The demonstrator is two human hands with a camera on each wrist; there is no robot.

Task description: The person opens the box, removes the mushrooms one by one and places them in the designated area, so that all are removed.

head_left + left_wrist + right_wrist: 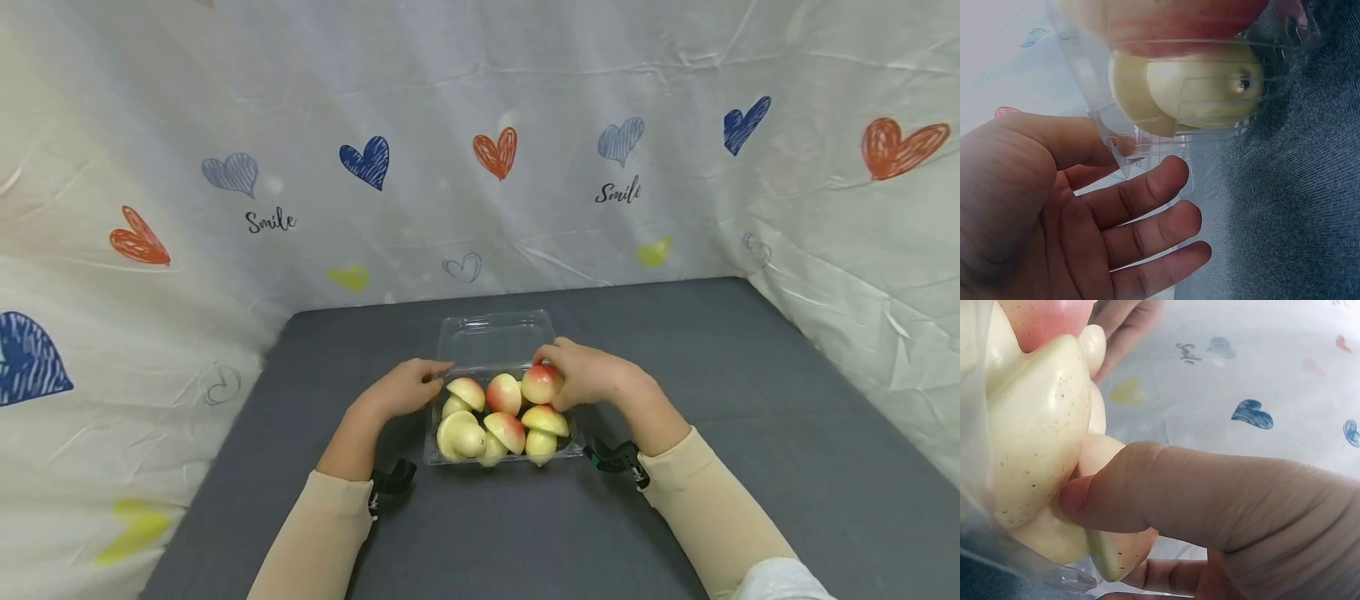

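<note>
Toy mushrooms [506, 430] with yellow-and-red caps and pale stems fill a clear plastic box [429, 457]. At its back right corner my right hand [600, 375] holds one mushroom [540, 385] between thumb and fingers. In the right wrist view the thumb [1116, 490] lies against it, among other mushrooms, and the fingers are partly hidden behind. My left hand [397, 388] is at the box's back left corner, thumb and index finger touching the rim. In the left wrist view its other fingers [1154, 228] extend loosely outside the wall, holding nothing.
The box's transparent lid [495, 337] lies folded back behind it. A dark grey cloth [495, 533] covers the table. White sheeting [450, 83] printed with hearts hangs behind and at both sides.
</note>
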